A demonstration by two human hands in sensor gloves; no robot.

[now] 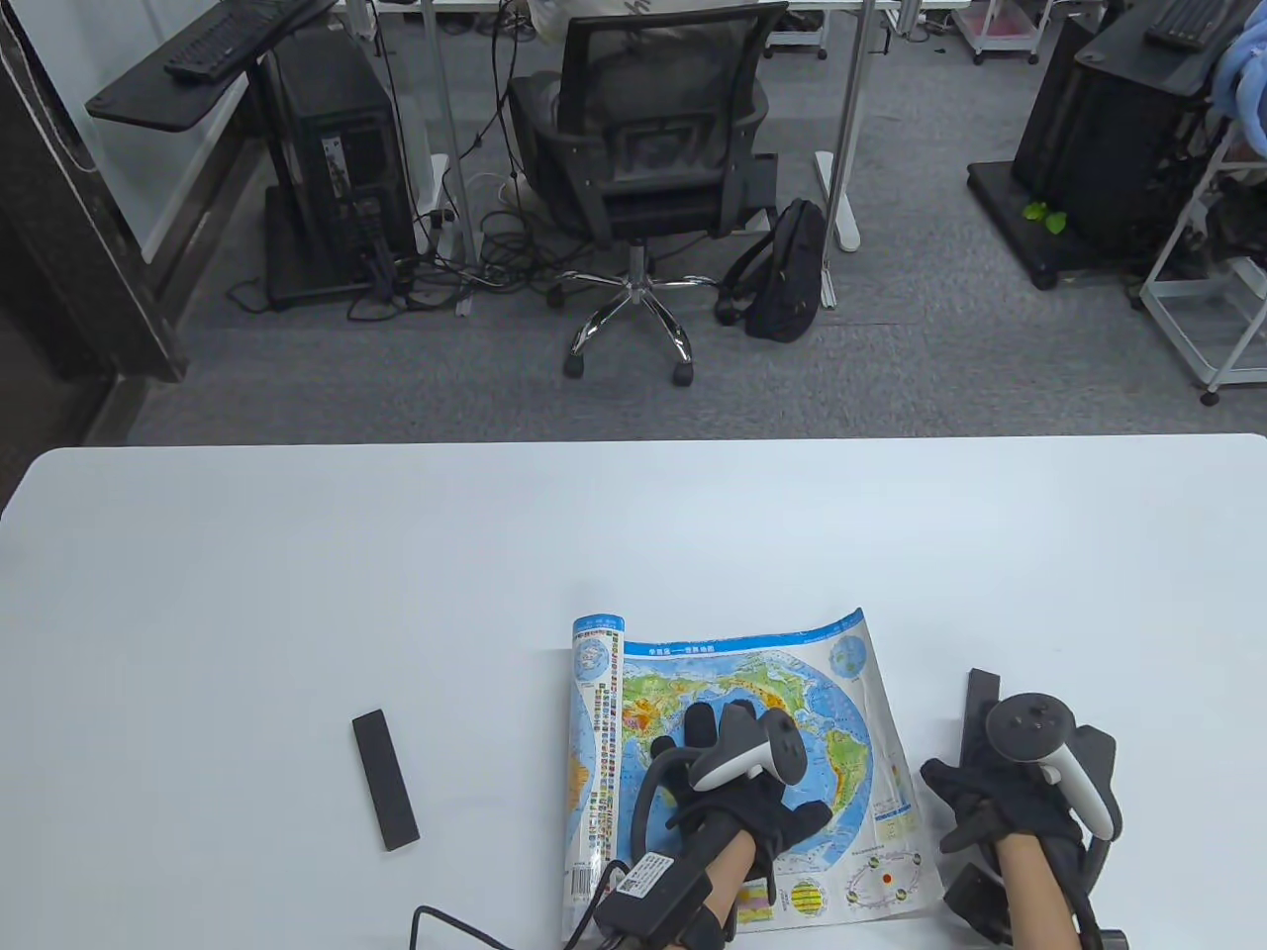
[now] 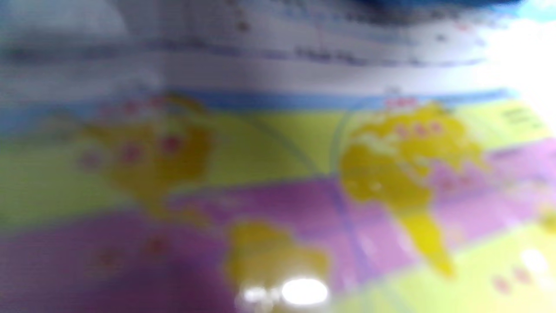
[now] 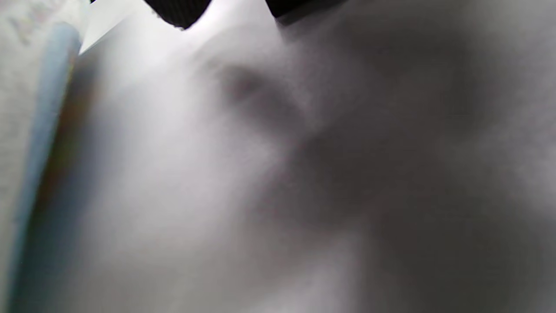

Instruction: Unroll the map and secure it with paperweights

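Observation:
A colourful world map (image 1: 841, 693) lies partly unrolled at the table's front middle, with its still-rolled part (image 1: 597, 693) along its left side. My left hand (image 1: 728, 752) rests flat on the middle of the map with the fingers spread. The left wrist view is filled by a blurred close-up of the map (image 2: 278, 174). My right hand (image 1: 975, 802) is just right of the map, over a black bar paperweight (image 1: 982, 693) whose far end sticks out beyond it. Whether it grips the bar is hidden. A second black bar paperweight (image 1: 384, 779) lies left of the map.
The white table (image 1: 297, 594) stretches wide to the left and far side. The right wrist view shows blurred table surface (image 3: 260, 195) and the map's edge (image 3: 39, 130). An office chair (image 1: 643, 148) and a backpack (image 1: 787, 272) stand on the floor beyond.

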